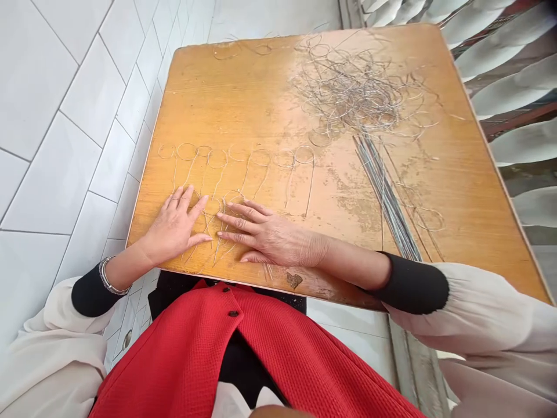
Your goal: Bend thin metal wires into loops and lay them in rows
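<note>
Head view, angled down onto a wooden tabletop (226, 98). Left hand (174, 223) flat and open, fingers spread, no visible grasp, lying over the lower ends of thin wire loops (261, 158). Right hand (274, 232) also flat and unclenched, fingertips just beside the left thumb, over the same wires. Wire beneath both palms hidden, so no telling whether any strand lies pinned there. Loops in a rough row across the near half, stems running toward the hands. Farther back, a tangled wire heap (352, 87); right of the hands, a bundle of straight wires (383, 194). Sleeves (491, 313) cut off by the frame.
</note>
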`<state>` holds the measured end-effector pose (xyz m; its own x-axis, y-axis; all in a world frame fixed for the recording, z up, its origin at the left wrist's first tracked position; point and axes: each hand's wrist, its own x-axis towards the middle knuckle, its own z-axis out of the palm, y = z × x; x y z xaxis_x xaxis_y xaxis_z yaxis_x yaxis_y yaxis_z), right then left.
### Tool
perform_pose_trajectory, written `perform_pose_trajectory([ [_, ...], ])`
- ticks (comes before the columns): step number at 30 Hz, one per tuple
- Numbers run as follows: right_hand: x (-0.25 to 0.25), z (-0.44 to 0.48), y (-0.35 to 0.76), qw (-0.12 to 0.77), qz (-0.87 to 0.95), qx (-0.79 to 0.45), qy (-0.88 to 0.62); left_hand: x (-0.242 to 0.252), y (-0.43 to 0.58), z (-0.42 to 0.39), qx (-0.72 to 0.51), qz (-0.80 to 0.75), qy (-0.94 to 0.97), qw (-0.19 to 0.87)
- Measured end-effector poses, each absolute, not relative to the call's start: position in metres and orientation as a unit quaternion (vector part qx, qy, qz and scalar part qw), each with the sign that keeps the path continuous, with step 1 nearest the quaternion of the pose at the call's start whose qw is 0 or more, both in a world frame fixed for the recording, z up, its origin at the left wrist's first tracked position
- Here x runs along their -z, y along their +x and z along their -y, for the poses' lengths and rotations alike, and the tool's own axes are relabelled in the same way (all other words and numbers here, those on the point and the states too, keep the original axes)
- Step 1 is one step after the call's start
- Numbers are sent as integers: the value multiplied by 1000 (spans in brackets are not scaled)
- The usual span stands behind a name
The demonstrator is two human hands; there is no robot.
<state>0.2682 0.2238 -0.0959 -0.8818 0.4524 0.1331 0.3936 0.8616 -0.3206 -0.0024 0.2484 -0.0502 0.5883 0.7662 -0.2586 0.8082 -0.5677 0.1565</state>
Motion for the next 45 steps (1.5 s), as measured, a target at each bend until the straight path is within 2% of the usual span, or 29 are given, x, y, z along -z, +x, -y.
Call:
perform_pose_trajectory([
  [6, 100, -237, 268, 119, 958, -143, -219, 46, 8, -259, 115, -446, 878, 128],
  [12, 105, -248, 270, 137, 956, -135, -220, 51, 10, -275, 94, -431, 889, 125],
  [22, 115, -303, 291, 141, 956, -94, -240, 54, 34, -330, 102, -435, 881, 153],
  [27, 118, -345, 303, 127, 954, -86, -257, 55, 54, -369, 100, -446, 874, 164],
  [37, 120, -443, 322, 86, 944, -60, -314, 81, 85, -469, 15, -454, 874, 170],
  [45, 104, -490, 336, 51, 897, -42, -437, 89, 126, -523, -27, -479, 862, 163],
])
